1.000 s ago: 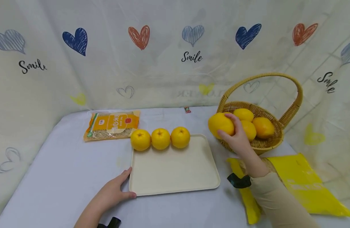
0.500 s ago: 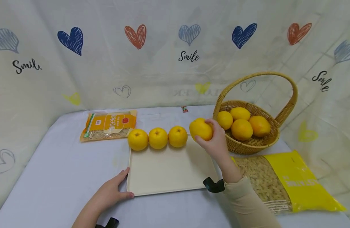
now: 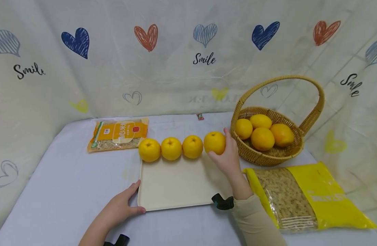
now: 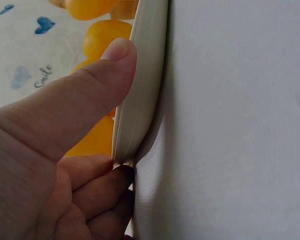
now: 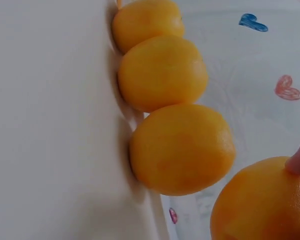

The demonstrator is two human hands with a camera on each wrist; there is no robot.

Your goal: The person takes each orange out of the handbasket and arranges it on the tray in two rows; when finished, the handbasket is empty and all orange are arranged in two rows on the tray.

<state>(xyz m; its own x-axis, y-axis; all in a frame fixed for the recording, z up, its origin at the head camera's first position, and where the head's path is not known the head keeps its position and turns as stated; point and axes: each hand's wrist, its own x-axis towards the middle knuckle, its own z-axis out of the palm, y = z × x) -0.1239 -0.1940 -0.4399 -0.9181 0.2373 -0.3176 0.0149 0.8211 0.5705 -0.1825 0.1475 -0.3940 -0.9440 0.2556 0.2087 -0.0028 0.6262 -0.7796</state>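
In the head view my right hand (image 3: 226, 157) grips a yellow-orange orange (image 3: 214, 143) between thumb and fingers at the far right corner of the cream tray (image 3: 182, 184). Three more oranges stand in a row along the tray's far edge, the nearest of them an orange (image 3: 192, 147) just left of the held one. The right wrist view shows the held orange (image 5: 265, 205) slightly apart from that row. My left hand (image 3: 122, 206) holds the tray's near left corner. In the left wrist view its thumb (image 4: 107, 75) lies on the rim and its fingers curl at the corner.
A wicker basket (image 3: 269, 159) with a tall handle holds several yellow-orange fruits at the back right. A yellow bag (image 3: 311, 198) with a clear window lies in front of it. An orange noodle packet (image 3: 117, 135) lies back left. A small red wrapper (image 3: 200, 117) lies at the back.
My right hand has carried the orange left from the basket to the tray's far right corner, and in the last half second set it lower, in line with the row. The left hand stays put.
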